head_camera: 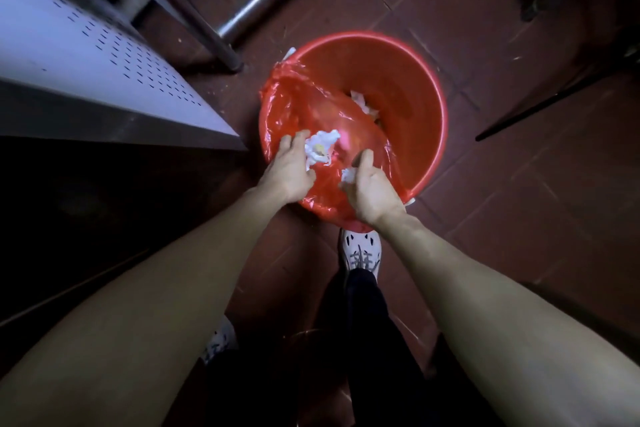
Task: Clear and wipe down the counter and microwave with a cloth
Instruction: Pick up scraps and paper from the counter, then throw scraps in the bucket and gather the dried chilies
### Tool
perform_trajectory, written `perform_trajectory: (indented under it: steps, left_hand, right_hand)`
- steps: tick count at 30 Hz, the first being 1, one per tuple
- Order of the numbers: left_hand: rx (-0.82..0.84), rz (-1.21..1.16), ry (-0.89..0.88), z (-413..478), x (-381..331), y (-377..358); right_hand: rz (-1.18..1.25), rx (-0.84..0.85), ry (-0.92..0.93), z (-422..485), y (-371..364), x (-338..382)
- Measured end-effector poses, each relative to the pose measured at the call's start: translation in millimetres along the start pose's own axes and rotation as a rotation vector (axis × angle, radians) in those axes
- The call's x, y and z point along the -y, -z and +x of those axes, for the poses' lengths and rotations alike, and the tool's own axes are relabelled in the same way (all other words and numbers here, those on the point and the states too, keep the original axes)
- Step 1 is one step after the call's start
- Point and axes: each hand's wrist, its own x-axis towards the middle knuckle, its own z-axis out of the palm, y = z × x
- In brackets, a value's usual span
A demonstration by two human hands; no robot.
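One wad (320, 147) at left grip (289, 168) | scrap (347, 175) possibly inside right grip (369, 189)

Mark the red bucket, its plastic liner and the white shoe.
red bucket (391, 62): head view, far inner wall.
plastic liner (294, 97): head view, crinkled left part.
white shoe (360, 255): head view, laced top.

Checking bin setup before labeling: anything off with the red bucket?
Yes. The red liner bag is off the far and right rim of the red bucket, slumped in a crumpled heap across its left half. Two white scraps poke outside the rim, at upper left and lower right. Waste may miss the liner.
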Motion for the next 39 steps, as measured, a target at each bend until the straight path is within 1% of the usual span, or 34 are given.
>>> perform_trajectory:
  steps: [2, 5, 7, 10, 13, 16, 20, 23, 27, 32, 34, 37, 39]
  left_hand:
    - [0.001, 0.057, -0.039, -4.0, 0.4, 4.0]
    - [-0.012, 0.161, -0.110, -14.7, 3.7, 11.5]
    - [-0.041, 0.218, -0.149, -21.1, 7.7, 16.3]
    - [-0.099, 0.298, -0.210, -27.6, 12.3, 20.5]
    - [-0.144, 0.369, -0.243, -33.8, 10.1, 23.7]
    - [-0.167, 0.432, -0.239, -45.2, 5.5, 29.0]
    - [-0.183, 0.511, -0.228, -80.6, -5.5, 44.8]
    - [-0.225, 0.547, -0.229, -131.6, -25.5, 69.0]
    - [-0.328, 0.558, -0.240, -230.3, -63.6, 117.6]
    - [-0.525, 0.490, -0.227, -365.4, -99.2, 187.8]
    - [-0.624, 0.455, -0.180, -413.4, -98.1, 213.7]
    - [-0.800, 0.387, -0.079, -474.1, -75.1, 246.9]
    - [-0.879, 0.350, 0.033, -508.1, -48.5, 263.9]
  right_hand:
    - [0.024, -0.014, -0.021, -1.5, 4.8, 2.1]
    - [0.057, -0.090, -0.015, -3.3, 12.1, 9.3]
    - [0.068, -0.081, -0.005, -2.9, 14.6, 14.7]
    - [0.021, -0.091, 0.022, 4.2, 12.9, 20.4]
    - [-0.075, -0.094, 0.037, 9.0, 10.2, 25.1]
    - [-0.188, -0.040, 0.028, 2.8, 11.8, 25.7]
    - [-0.379, -0.030, 0.114, -33.6, 32.6, 32.5]
    - [-0.562, -0.024, 0.218, -82.9, 57.0, 52.3]
    - [-0.735, -0.050, 0.350, -173.5, 102.2, 100.7]
    - [-0.776, -0.172, 0.515, -277.6, 159.4, 189.8]
    - [-0.765, -0.246, 0.638, -307.9, 171.6, 233.9]
    - [-0.736, -0.345, 0.873, -337.2, 169.3, 305.4]
    - [-0.717, -0.340, 0.985, -348.6, 154.5, 352.8]
